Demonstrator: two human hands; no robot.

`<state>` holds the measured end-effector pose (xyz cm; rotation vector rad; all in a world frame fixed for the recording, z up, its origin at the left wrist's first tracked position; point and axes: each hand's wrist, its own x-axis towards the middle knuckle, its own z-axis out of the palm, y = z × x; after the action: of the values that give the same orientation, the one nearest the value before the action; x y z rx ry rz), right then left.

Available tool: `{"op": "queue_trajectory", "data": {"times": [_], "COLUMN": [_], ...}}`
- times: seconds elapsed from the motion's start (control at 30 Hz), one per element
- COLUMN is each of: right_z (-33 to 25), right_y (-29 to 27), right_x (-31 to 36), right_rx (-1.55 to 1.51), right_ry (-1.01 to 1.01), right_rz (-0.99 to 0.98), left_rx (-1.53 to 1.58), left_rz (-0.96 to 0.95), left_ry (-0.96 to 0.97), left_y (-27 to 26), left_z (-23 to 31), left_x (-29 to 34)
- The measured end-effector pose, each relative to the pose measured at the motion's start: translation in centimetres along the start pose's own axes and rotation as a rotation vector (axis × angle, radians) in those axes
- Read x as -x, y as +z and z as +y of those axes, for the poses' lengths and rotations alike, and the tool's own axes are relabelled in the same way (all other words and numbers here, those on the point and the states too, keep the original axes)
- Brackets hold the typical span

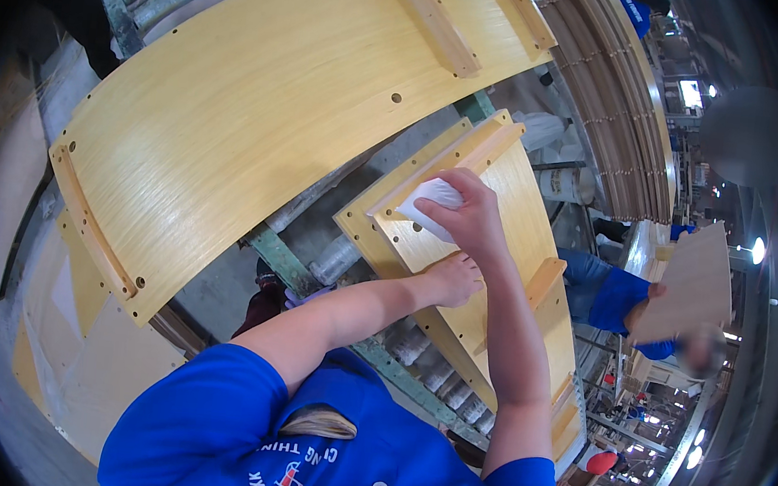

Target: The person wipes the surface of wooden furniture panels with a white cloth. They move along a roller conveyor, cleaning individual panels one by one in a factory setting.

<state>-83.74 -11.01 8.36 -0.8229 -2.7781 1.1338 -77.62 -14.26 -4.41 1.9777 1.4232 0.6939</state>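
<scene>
My right hand [476, 221] is closed around a smooth white thing [431, 208] with fine ridges; I cannot make out its kind. It is held at the wooden strip along the edge of a pale yellow wood panel [520, 194]. Whether it touches the wood is unclear. My left hand [453, 279] rests on the same panel, fingers laid on the surface, with nothing visible in it. The panel has drilled holes and a short wooden block [544, 282] across it, and it lies on top of another panel [353, 226].
A large curved wood panel [263, 93] with cross strips lies ahead and to the left. Beneath the nearer panels runs a green-framed roller conveyor [387, 372]. Stacked brown curved boards [605, 95] stand at the far right. A person in blue [620, 300] holds a board [695, 284] there.
</scene>
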Motion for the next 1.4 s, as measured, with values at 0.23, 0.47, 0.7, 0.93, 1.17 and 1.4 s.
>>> {"op": "queue_trajectory", "data": {"times": [0.23, 0.47, 0.7, 0.93, 1.17, 1.4], "right_z": [-1.0, -0.8, -1.4, 1.0, 3.7, 8.1], "right_y": [1.6, 1.9, 1.5, -1.5, -4.4, -5.3], "right_x": [-2.2, -2.3, -4.4, -6.5, -8.4, -9.4], "right_rx": [0.263, 0.366, 0.423, 0.507, 0.627, 0.669], "right_ry": [-0.092, -0.067, -0.105, 0.062, 0.108, 0.110], "right_rz": [-0.092, -0.115, -0.111, -0.011, 0.108, 0.073], "left_rx": [0.143, 0.381, -0.033, -0.152, -0.171, -0.130], "left_rz": [0.579, 0.256, 0.369, 0.200, 0.216, 0.278], "left_ry": [0.070, -0.041, 0.020, 0.109, 0.111, 0.161], "left_y": [2.4, 0.1, 1.7, 1.1, 1.7, 3.2], "left_z": [-1.4, -0.2, -1.4, -0.9, -0.4, 0.6], "left_x": [-0.7, 0.2, -0.8, 0.1, 0.1, -0.8]}}
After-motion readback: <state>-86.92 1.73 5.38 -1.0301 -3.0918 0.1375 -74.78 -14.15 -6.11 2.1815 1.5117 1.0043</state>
